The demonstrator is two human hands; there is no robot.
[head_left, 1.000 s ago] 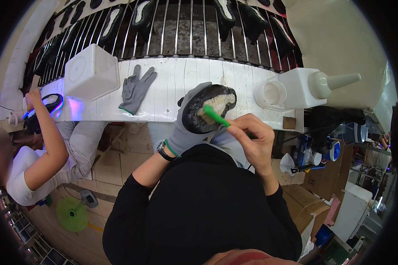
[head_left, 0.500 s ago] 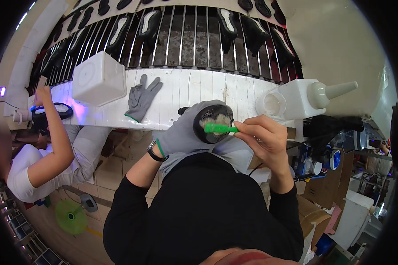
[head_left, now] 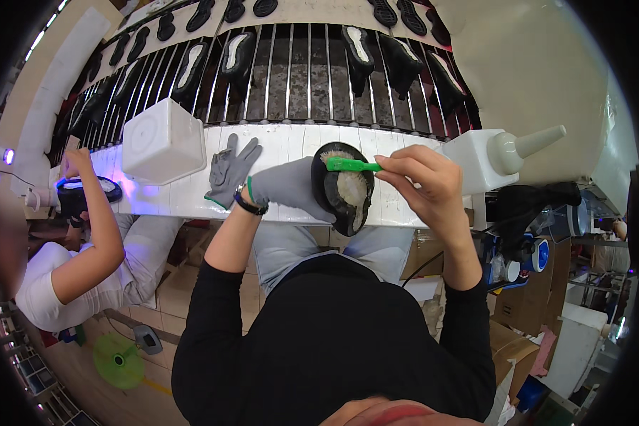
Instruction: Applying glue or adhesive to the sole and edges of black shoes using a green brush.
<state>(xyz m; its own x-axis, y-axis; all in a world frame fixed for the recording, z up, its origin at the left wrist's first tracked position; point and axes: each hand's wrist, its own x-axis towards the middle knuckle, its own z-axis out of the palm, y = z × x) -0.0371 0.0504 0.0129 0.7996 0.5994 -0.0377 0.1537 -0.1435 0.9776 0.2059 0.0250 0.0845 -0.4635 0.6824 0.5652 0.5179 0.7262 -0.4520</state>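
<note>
Left hand [head_left: 291, 190], gray-gloved, is closed round a black shoe [head_left: 353, 202], held up over the front edge of the white bench [head_left: 397, 207] with its pale-centred underside showing. Right hand [head_left: 433, 179], bare, holds a green brush [head_left: 351, 165] in a narrow pinch, bristles at the far end of that underside. Noted to the left on the bench: 1 loose glove [head_left: 227, 172] beside 1 white square container [head_left: 162, 142].
</note>
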